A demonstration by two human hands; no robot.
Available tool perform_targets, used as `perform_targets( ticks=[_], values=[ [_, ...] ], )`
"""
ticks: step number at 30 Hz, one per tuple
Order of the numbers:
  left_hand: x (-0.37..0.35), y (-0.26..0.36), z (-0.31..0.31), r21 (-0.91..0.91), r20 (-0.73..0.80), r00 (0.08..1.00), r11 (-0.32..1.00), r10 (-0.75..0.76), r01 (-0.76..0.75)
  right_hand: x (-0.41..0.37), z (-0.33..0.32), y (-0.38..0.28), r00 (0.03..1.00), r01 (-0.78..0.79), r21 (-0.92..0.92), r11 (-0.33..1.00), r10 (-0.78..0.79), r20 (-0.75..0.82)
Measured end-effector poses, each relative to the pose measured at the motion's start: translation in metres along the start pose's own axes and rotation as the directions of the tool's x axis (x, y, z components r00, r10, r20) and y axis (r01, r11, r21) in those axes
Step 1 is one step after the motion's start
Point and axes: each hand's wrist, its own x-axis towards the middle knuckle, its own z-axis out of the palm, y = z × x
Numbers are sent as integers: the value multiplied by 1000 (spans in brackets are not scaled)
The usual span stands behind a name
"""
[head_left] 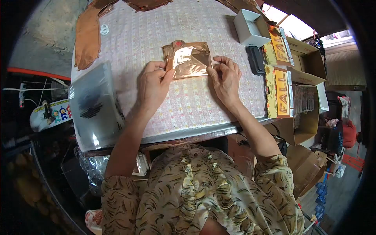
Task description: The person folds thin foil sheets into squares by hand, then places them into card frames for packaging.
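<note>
A shiny copper-coloured foil balloon [192, 64], folded into a flat rectangle, lies on the patterned tablecloth in front of me. A rounded tab with a red mark [179, 44] sticks out at its upper left. My left hand [156, 83] grips the left edge, thumb on top of the foil and fingers bent beside it. At the opposite edge, my right hand [225, 80] pinches the lower right corner with its thumb against the foil and its fingers curled. What lies under the fingers is hidden.
Unfolded copper foil pieces [87, 37] lie at the far left, near a white roll [104, 29]. Clear plastic sleeves [96, 105] rest at the left edge. On the right are a white box [251, 29], a black stapler-like object [255, 60] and printed FALL packages [279, 92].
</note>
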Motion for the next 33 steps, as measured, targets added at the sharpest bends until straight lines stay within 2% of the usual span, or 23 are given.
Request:
perform_targets(
  ticks=[4,8,10,14,18,26,28,29,31,32,33],
  values=[
    [-4,5,-6,-14,23,998,999,-50,50,-1,2,1,1000,-4,-12,1000,4,-16],
    [-5,0,-3,-46,20,1000,999,-21,22,-1,0,0,1000,-18,-9,1000,18,-6],
    [-5,-2,-1,-57,28,999,998,-23,25,-2,-6,-1,1000,11,52,999,-13,29],
    [-5,-6,-3,-6,23,1000,1000,20,-20,-6,-8,3,999,8,69,998,-11,38],
    [-6,-6,1,-11,-21,1000,1000,14,-15,-5,-6,4,999,-5,31,1000,3,45],
    [-2,-5,-1,27,11,1000,1000,14,-14,-4,-4,1,1000,17,-51,999,-17,-4],
    [0,-4,-1,26,3,1000,1000,17,-17,-4,-9,-1,995,43,-74,996,-35,96],
    [-1,-5,0,22,-1,1000,1000,17,-17,-5,-8,-9,994,53,-73,996,-46,95],
    [-2,-8,1,22,-8,1000,1000,10,-10,-12,-3,-29,964,264,-309,914,-259,56],
    [-2,-8,2,-2,-14,1000,1000,17,-17,-16,-2,-29,935,336,-304,891,-275,226],
    [-3,-8,3,-26,-19,1000,999,24,-24,-16,1,-29,934,337,-298,893,-276,227]
  ],
)
